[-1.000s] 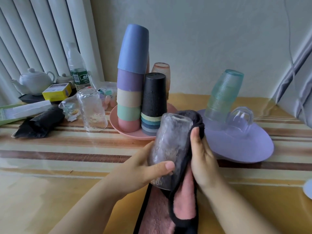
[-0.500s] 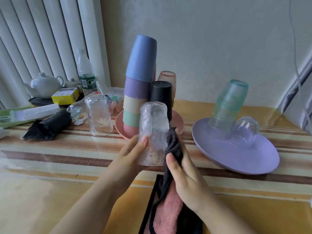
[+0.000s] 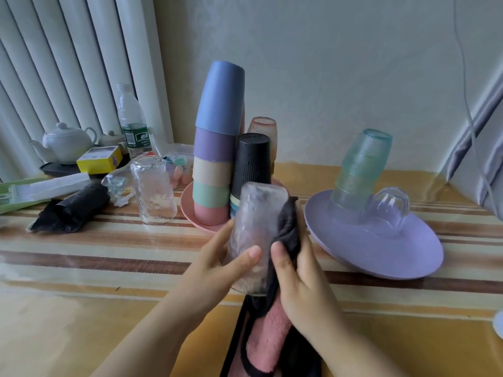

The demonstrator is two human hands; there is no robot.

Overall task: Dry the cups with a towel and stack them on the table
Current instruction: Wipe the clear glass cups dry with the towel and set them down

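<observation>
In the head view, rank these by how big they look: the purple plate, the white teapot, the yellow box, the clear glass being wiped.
1. purple plate, clearly largest.
2. clear glass held in the left hand; it sits nearest the camera, which inflates it.
3. white teapot.
4. yellow box, close to the teapot in size, so that last pair is unsure.

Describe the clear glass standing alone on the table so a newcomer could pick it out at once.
Start at the pink plate carrying the tall pastel cup stack. Just left of it, directly on the striped tablecloth, stands an upside-down clear textured glass. Unlike the similar glass in the hands, nobody touches it.
</observation>
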